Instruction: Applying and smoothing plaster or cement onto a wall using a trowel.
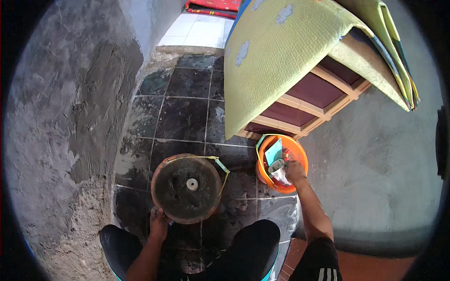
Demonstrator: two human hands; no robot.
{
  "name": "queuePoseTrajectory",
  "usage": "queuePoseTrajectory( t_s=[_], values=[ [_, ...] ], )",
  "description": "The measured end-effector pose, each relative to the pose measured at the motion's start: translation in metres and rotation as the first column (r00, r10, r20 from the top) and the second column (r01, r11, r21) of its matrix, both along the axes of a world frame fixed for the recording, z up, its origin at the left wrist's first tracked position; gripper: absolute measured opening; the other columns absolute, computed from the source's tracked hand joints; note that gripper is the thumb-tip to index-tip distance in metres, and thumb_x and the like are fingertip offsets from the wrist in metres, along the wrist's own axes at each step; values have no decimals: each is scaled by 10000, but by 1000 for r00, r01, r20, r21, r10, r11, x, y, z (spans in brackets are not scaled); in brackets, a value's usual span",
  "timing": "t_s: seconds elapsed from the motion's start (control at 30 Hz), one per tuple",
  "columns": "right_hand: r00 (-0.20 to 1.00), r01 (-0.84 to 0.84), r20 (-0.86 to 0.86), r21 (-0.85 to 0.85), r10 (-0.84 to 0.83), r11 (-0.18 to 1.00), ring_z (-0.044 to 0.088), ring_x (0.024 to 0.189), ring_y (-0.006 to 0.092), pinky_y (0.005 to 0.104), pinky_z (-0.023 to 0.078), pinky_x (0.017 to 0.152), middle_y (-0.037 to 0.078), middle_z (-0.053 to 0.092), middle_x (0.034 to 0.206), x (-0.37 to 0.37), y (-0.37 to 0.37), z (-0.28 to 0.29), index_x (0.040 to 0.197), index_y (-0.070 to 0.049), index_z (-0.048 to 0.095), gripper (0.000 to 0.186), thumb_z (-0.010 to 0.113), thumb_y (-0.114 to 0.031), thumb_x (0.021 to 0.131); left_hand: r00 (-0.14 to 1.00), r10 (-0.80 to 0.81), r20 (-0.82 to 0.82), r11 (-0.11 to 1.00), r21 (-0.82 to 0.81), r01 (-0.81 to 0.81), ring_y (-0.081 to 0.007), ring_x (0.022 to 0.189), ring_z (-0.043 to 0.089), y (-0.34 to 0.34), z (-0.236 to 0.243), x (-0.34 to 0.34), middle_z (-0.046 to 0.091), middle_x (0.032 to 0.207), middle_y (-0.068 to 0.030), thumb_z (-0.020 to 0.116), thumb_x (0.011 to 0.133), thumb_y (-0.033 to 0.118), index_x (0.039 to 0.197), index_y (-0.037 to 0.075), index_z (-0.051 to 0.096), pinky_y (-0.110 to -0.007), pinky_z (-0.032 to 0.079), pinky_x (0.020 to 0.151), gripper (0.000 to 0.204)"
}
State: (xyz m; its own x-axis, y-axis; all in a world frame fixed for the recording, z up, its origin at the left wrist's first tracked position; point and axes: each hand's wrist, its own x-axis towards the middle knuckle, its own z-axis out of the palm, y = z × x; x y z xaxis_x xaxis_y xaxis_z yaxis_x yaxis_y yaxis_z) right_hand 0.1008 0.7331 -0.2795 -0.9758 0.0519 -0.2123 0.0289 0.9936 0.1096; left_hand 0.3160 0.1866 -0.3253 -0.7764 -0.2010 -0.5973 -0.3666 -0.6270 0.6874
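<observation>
On the dark tiles in front of me sits a round reddish-brown bucket [161, 206] with a wire handle. A dark grey surface fills its circle, and a small white round piece [192, 184] with a dark centre lies on it. My left hand [158, 224] grips the bucket's near-left rim. To the right stands an orange bucket [304, 161]. Reaching into it, my right hand [295, 172] is closed on a whitish cup [278, 171] that is tilted. A light-green flat piece [273, 152] leans inside the same bucket; its lower end is hidden.
A brown cabinet [323, 75] draped with a yellow mat [286, 51] stands behind the orange bucket. At left rises a rough grey wall [61, 93] with a darker patch of plaster. A smooth grey wall [375, 164] is on the right. White tiles [201, 30] lie beyond.
</observation>
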Motion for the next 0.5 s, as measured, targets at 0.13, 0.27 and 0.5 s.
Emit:
queuePoseTrajectory(
  t_s=[0.13, 0.27, 0.5],
  values=[
    [975, -71, 214, 33, 62, 997, 680, 944, 345, 444, 537, 840, 174, 702, 975, -25, 39, -5, 874, -71, 713, 219, 683, -279, 812, 999, -35, 16, 999, -23, 35, -293, 1213, 494, 1, -1, 3, 499, 1311, -98, 550, 997, 278, 1317, 80, 411, -488, 415, 1016, 402],
    [926, -352, 208, 175, 315, 919, 678, 947, 307, 413, 539, 843, 140, 709, 947, -24, 48, 15, 871, -103, 732, 242, 725, -322, 770, 998, -30, 55, 999, -34, 32, -281, 1205, 499, 0, -1, 4, 499, 1306, -101, 555, 995, 279, 1309, 87, 417, -479, 423, 1008, 393],
    [969, -212, 162, 167, 185, 963, 693, 907, 348, 432, 556, 833, 179, 704, 961, 2, 9, 2, 904, -26, 711, 226, 530, -153, 860, 995, -61, 76, 997, -43, 64, -286, 1238, 483, -10, -11, 6, 467, 1360, -108, 626, 963, 318, 1402, 90, 350, -473, 435, 969, 566]
  ],
)
